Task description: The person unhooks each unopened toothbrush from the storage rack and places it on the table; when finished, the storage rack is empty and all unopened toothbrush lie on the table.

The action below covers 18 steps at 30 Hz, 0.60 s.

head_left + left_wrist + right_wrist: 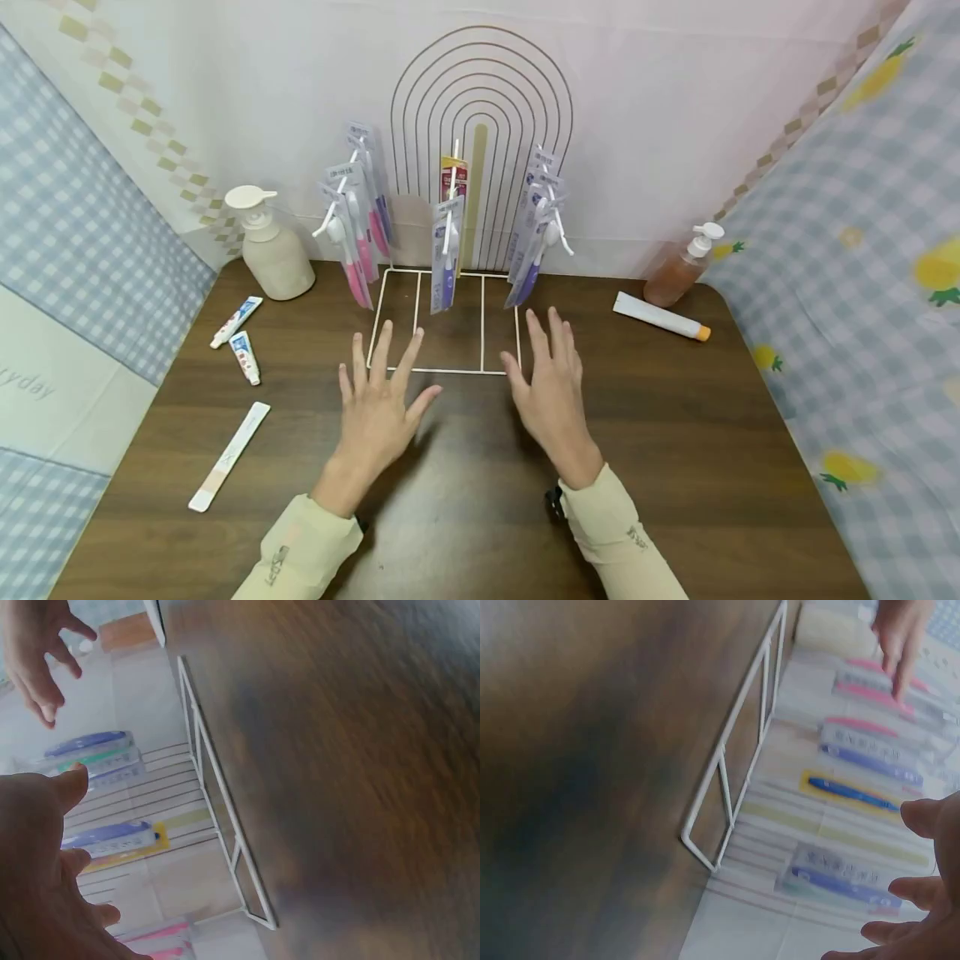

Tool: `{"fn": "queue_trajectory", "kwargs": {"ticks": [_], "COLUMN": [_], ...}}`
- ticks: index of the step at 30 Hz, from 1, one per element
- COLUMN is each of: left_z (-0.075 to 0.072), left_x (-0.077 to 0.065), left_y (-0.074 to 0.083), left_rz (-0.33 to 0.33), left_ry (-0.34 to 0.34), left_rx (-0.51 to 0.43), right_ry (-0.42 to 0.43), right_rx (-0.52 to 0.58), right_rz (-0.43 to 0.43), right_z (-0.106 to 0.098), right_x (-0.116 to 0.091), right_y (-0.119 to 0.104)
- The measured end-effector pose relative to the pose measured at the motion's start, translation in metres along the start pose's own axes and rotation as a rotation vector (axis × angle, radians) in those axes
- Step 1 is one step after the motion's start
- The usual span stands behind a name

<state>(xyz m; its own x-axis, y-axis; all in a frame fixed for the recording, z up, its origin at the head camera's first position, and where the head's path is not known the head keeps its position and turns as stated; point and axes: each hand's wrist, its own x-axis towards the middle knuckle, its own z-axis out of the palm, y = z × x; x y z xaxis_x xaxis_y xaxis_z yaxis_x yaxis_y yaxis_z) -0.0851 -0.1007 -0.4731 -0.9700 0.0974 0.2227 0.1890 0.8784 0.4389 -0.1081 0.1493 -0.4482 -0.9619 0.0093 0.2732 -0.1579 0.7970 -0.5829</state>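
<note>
While left hand (378,417) and right hand (552,400) hover empty, fingers spread, near the wire rack (482,333) where packaged toothbrushes (441,283) hang, step looks like approach or release, can't tell which; gripping one would call for reaching forward and pinching.

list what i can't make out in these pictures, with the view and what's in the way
- Head view: the rear toothbrush packs in the right-hand row, partly covered by the front pack; I can't count them.
- Head view: the print on the long white packet, too small to read.
- Left wrist view: the pink toothbrush packs, cut off by the bottom edge.
- Right wrist view: the right hand, cut off by the right edge.
</note>
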Motion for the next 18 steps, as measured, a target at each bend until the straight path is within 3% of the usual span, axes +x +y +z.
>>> {"fn": "queue_trajectory", "kwargs": {"ticks": [10,18], "left_z": [0.011,0.017], "left_x": [0.012,0.023], "left_y": [-0.022,-0.035], "left_rz": [-0.100,-0.218], "left_ry": [-0.046,-0.116], "left_rx": [-0.058,-0.134], "right_ry": [0.110,0.144], "right_rx": [0.273,0.347], "right_rz": [-0.007,0.008], "right_z": [-0.025,-0.034], "right_x": [0.055,0.098], "right_y": [0.005,0.008]}}
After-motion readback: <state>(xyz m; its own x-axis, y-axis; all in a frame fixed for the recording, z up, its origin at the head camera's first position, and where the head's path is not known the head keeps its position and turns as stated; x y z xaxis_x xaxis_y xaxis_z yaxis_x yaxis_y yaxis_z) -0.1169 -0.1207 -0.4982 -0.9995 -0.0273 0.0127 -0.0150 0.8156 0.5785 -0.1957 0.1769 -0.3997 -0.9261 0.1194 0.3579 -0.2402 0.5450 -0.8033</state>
